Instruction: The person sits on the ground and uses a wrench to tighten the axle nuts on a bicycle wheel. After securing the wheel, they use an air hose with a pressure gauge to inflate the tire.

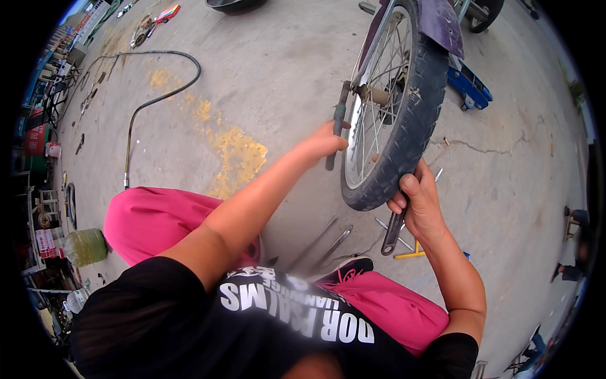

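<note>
A bicycle wheel with a black tyre [413, 120] and silver spokes stands upright in front of me under a purple mudguard [442, 22]. My left hand [323, 142] grips the handle of a long wrench [339, 123] whose head sits at the wheel's axle [372, 95]. My right hand [418, 202] is closed around a dark metal tyre lever [391, 234] and presses against the lower edge of the tyre.
Two metal levers [328, 243] and a yellow-handled tool [413, 252] lie on the concrete near my shoe [347, 270]. A black hose [148, 101] curves across the ground at left. A blue stand [470, 85] sits behind the wheel. Shop clutter and a green bottle [85, 246] line the left edge.
</note>
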### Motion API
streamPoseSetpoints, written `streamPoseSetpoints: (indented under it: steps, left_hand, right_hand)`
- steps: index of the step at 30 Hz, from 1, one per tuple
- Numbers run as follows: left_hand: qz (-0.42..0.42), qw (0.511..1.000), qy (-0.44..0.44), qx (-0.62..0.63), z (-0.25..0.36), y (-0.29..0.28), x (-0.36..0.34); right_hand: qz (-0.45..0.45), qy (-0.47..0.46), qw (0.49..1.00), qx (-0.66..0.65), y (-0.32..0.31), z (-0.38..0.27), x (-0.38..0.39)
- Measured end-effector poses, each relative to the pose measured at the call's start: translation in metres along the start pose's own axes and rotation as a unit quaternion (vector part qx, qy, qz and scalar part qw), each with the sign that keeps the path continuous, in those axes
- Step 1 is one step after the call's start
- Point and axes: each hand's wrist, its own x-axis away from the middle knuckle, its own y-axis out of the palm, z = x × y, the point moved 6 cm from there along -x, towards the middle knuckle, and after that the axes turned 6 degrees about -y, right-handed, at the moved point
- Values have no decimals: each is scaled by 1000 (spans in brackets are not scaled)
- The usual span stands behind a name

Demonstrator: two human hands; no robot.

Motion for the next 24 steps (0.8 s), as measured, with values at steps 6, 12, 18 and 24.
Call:
streamPoseSetpoints:
  steps: [6, 12, 18, 24]
  left_hand:
    - [158, 985, 9, -69, -19, -16, -12]
    - [165, 979, 98, 64, -17, -7, -11]
    - [57, 993, 76, 67, -35, -17, -42]
    - [25, 994, 65, 83, -43, -20, -49]
  right_hand:
    - [0, -3, 1000, 2, 2, -1, 0]
    - [6, 1, 998, -66, -9, 1, 0]
    - [147, 10, 982, 117, -76, 27, -27]
    - [197, -78, 898, 385, -129, 64, -66]
